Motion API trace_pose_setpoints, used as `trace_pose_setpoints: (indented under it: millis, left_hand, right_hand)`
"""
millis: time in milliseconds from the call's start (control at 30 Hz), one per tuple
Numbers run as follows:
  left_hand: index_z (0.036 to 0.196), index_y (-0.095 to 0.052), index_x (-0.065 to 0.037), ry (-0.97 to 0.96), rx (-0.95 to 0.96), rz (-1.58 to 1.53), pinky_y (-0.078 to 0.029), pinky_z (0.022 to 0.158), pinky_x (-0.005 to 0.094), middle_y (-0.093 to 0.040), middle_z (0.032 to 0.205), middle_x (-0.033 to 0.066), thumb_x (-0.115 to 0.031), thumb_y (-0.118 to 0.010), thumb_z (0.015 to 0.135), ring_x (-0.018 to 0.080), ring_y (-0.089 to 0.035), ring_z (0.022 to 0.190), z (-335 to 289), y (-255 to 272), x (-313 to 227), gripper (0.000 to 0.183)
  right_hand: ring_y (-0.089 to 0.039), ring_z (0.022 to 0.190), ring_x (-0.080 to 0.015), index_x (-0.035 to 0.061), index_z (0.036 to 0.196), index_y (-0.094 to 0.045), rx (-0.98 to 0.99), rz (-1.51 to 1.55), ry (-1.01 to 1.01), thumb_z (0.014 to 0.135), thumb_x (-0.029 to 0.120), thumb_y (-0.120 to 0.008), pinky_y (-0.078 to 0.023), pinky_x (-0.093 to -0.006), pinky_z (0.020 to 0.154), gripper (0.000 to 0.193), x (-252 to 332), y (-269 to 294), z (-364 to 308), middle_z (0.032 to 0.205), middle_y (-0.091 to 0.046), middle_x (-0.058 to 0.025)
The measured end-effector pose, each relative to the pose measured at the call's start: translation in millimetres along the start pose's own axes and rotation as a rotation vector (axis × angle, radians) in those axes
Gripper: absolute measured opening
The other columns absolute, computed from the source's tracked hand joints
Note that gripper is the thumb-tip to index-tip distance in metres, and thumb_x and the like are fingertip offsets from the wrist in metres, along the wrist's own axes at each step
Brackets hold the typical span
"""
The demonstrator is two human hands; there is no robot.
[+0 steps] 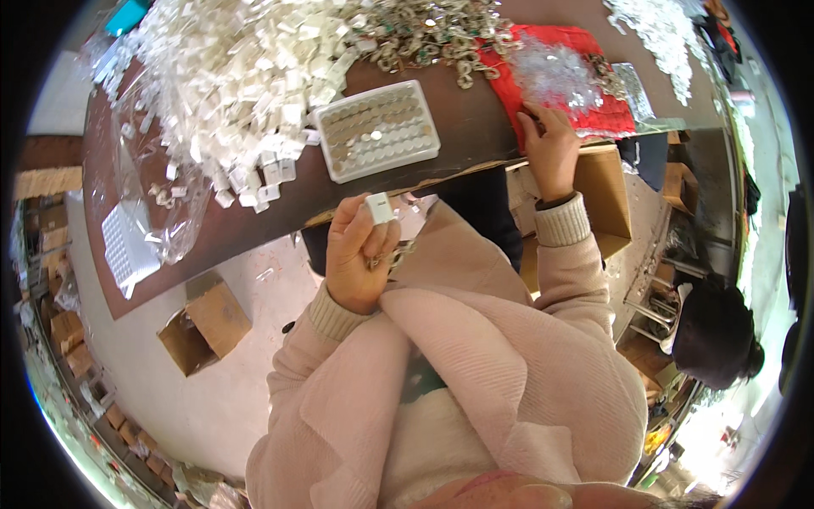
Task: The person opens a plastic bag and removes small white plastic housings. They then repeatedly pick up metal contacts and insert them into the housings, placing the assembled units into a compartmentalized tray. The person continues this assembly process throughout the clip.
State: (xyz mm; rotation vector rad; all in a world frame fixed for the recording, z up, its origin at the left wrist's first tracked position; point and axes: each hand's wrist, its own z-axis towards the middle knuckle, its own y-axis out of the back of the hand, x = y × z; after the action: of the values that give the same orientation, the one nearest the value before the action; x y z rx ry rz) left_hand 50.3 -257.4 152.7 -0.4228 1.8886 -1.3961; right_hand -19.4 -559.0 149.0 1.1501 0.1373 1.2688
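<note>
My left hand is closed around a small white charger case with a dark slot in its face, held up in front of the table's near edge. Small metallic parts show beneath the fingers of the same hand, partly hidden. On the right, my right hand reaches to the near left edge of a red cloth. Its thumb and forefinger are bent toward each other, and what lies between them is too small to make out. A heap of small clear plastic pieces rests on that cloth.
White charger cases pile up at the left of the brown table. A white tray of round pieces sits mid-table, with small circuit parts behind it. A white perforated rack stands at the left edge; cardboard boxes lie below.
</note>
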Motion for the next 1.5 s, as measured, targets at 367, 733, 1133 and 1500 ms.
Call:
trace_pose_setpoints:
  millis: [367, 733, 1133, 1500]
  left_hand:
    - [0.113, -0.067, -0.009, -0.081, 0.028, 0.145, -0.036, 0.055, 0.0226, -0.072, 0.108, 0.0184, -0.012, -0.064, 0.098, 0.0020, -0.039, 0.052, -5, 0, -1, 0.015]
    - [0.111, -0.065, -0.004, -0.136, -0.045, 0.147, -0.048, 0.062, 0.0245, -0.071, 0.099, 0.0082, -0.004, -0.067, 0.096, 0.0062, -0.053, 0.066, -18, -11, -10, 0.015]
    - [0.106, -0.069, 0.000, -0.213, -0.073, 0.250, -0.055, 0.069, 0.0235, -0.072, 0.102, 0.0089, 0.004, -0.072, 0.089, 0.0115, -0.067, 0.079, -20, -6, -16, 0.019]
    - [0.107, -0.069, -0.002, -0.211, -0.084, 0.312, -0.045, 0.062, 0.0221, -0.072, 0.097, 0.0086, -0.002, -0.070, 0.092, 0.0062, -0.051, 0.066, -17, -7, -17, 0.014]
  right_hand:
    - [-0.063, 0.079, -0.0246, 0.0023, 0.095, -0.062, 0.125, 0.337, 0.226, 0.088, -0.005, -0.064, -0.051, -0.0313, 0.068, 0.010, 65, 23, -7, 0.095, -0.065, -0.0123]
    - [-0.069, 0.084, -0.0294, -0.0011, 0.101, -0.059, 0.489, 0.642, 0.499, 0.089, -0.006, -0.063, -0.056, -0.0330, 0.074, 0.013, 162, 21, -39, 0.106, -0.065, -0.0171]
    - [-0.064, 0.083, -0.0348, -0.0023, 0.110, -0.057, 0.618, 0.593, 0.652, 0.061, -0.009, -0.066, -0.055, -0.0367, 0.068, 0.050, 157, 24, -35, 0.116, -0.055, -0.0179]
    - [-0.069, 0.085, -0.0285, -0.0001, 0.102, -0.062, 0.506, 0.644, 0.504, 0.087, -0.007, -0.065, -0.057, -0.0329, 0.075, 0.016, 165, 18, -41, 0.103, -0.066, -0.0155]
